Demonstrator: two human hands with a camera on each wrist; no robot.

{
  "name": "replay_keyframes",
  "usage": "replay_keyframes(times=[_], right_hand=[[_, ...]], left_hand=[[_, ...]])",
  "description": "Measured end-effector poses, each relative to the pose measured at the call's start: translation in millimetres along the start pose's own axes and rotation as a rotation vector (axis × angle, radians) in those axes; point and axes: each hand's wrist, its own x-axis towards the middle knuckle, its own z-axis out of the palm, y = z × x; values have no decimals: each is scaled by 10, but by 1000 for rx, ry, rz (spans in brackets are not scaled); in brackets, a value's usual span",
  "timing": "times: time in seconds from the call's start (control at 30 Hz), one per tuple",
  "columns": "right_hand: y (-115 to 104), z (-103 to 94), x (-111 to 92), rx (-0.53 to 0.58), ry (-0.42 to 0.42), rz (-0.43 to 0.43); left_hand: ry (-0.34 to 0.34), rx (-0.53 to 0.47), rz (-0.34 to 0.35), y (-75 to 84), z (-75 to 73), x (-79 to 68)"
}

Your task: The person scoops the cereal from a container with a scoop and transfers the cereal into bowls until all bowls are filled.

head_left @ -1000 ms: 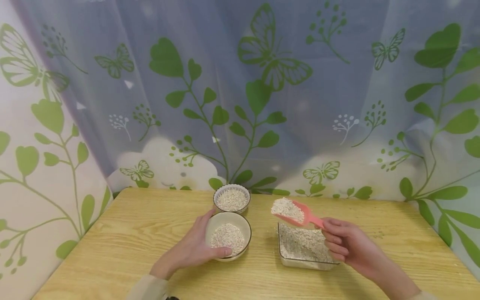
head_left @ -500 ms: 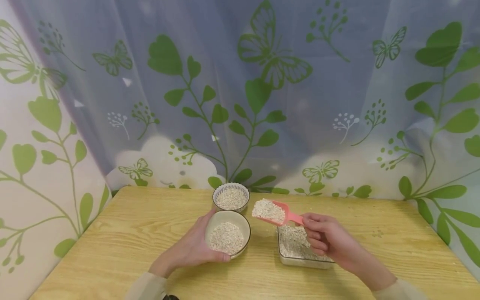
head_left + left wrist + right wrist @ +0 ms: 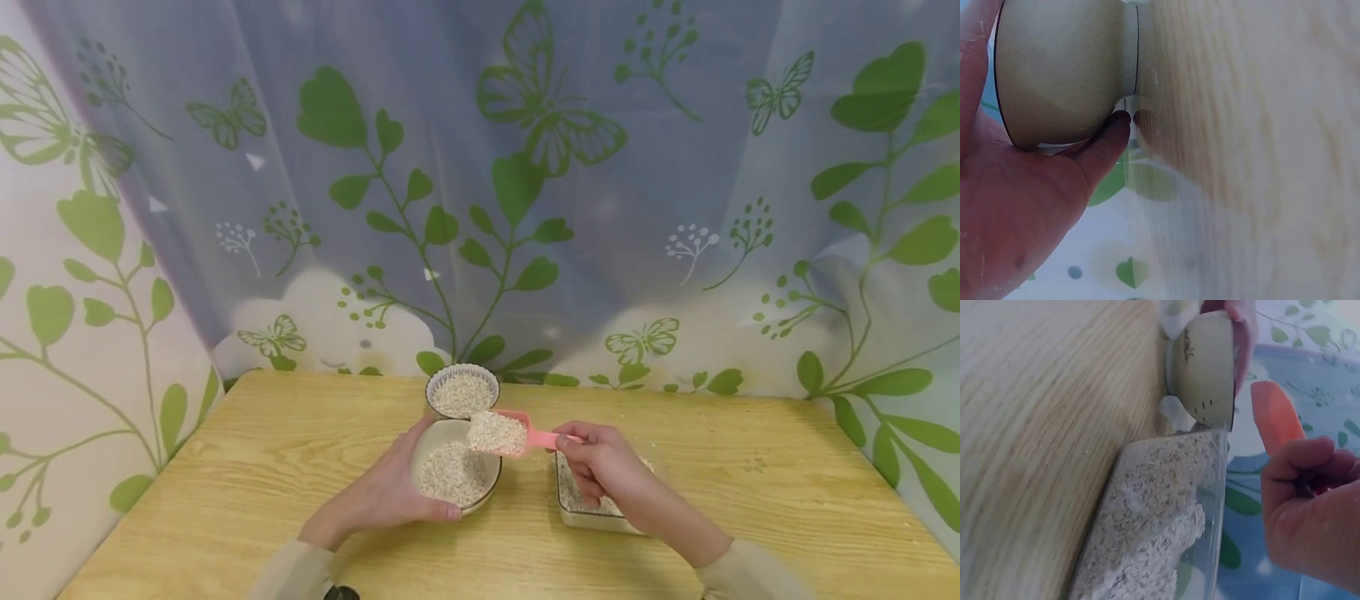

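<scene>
In the head view a cream bowl (image 3: 433,446) with a dark rim holds oat flakes (image 3: 452,475). My left hand (image 3: 386,492) grips it from the left, thumb along the near rim; in the left wrist view the palm and fingers wrap the bowl's wall (image 3: 1063,69). My right hand (image 3: 607,467) holds a pink scoop (image 3: 517,433) by its handle, heaped with oats and level over the bowl's right side. The right wrist view shows the scoop (image 3: 1272,412) raised above the bowl (image 3: 1207,369). Below the right hand stands a clear rectangular container (image 3: 592,521) of oats, partly covered by that hand.
Directly behind the cream bowl stands a fluted bowl (image 3: 438,375) of oats. Everything rests on a wooden table (image 3: 262,450). A patterned curtain (image 3: 420,208) hangs along the table's back edge.
My right hand has carried the loaded scoop leftward, from above the clear container to over the cream bowl. The left hand has kept its hold on the bowl.
</scene>
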Motion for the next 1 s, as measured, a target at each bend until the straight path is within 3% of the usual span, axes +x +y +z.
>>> replay_keyframes(times=[0.07,0.17,0.33,0.5,0.6,0.83,1.0], right_hand=[[-8,76,13,-60,19,-43],[-18,178,14,-261,47,-154],[-6,337,13,-677,104,-409],[50,452,28,-967,214,-662],[77,506,49,-1028,241,-736],[77,618,56,-1013,163,-696],[114,604,43,-1181,256,-839]], left_hand=[[-1,-4,0,3,0,0],[-4,-17,5,7,-2,1],[-7,-34,-1,12,-10,-2],[-9,-36,-7,14,-13,0],[-12,-39,-3,10,-15,0],[-18,-56,23,-1,-18,-10],[-15,-60,21,3,-13,-18]])
